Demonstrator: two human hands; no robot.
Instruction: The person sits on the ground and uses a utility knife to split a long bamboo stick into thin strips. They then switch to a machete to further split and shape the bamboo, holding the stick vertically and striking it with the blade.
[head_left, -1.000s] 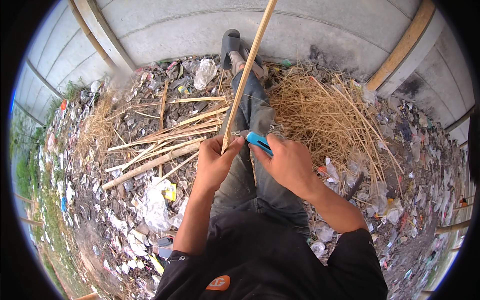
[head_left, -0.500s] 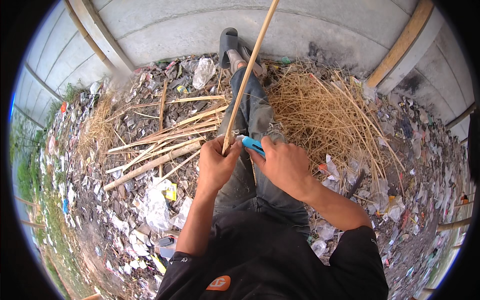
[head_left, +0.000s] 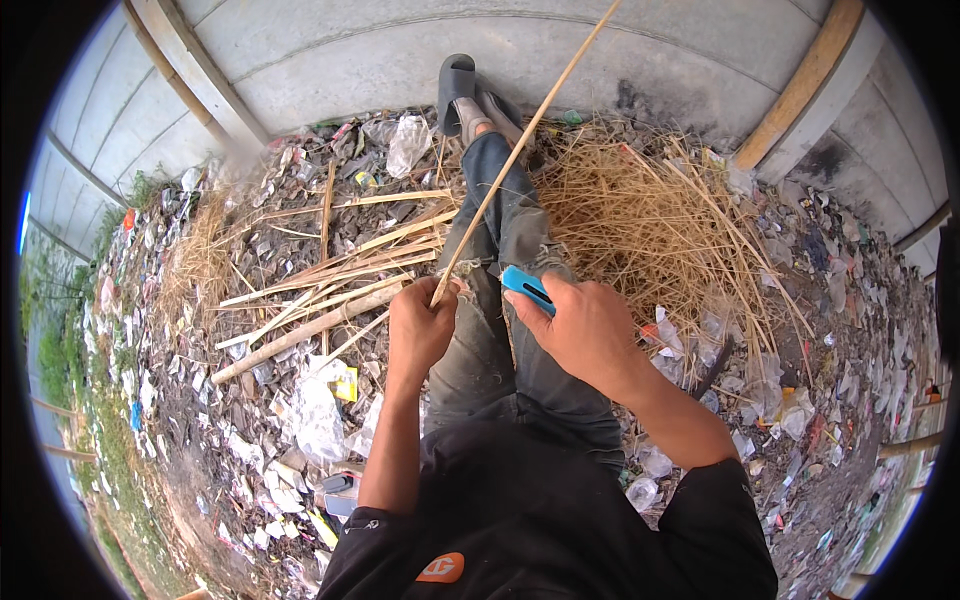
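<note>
My left hand [head_left: 420,325] is closed round the lower end of a long, thin bamboo strip [head_left: 515,150]. The strip slants up and away to the right, over my legs, past the top of the view. My right hand [head_left: 585,325] grips a blue utility knife [head_left: 527,288], held a short way to the right of the strip and apart from it. Its blade is too small to make out. Both hands are above my outstretched legs [head_left: 485,350] in dark, worn trousers.
Several split bamboo strips [head_left: 370,248] and a thicker bamboo pole [head_left: 305,335] lie to the left. A heap of thin shavings [head_left: 640,225] is on the right. Scattered plastic litter [head_left: 315,410] covers the ground. A grey concrete wall [head_left: 640,60] stands beyond my feet.
The bamboo strip has tilted further right at its far end. My left hand has shifted slightly left, and the knife in my right hand has moved right, away from the strip.
</note>
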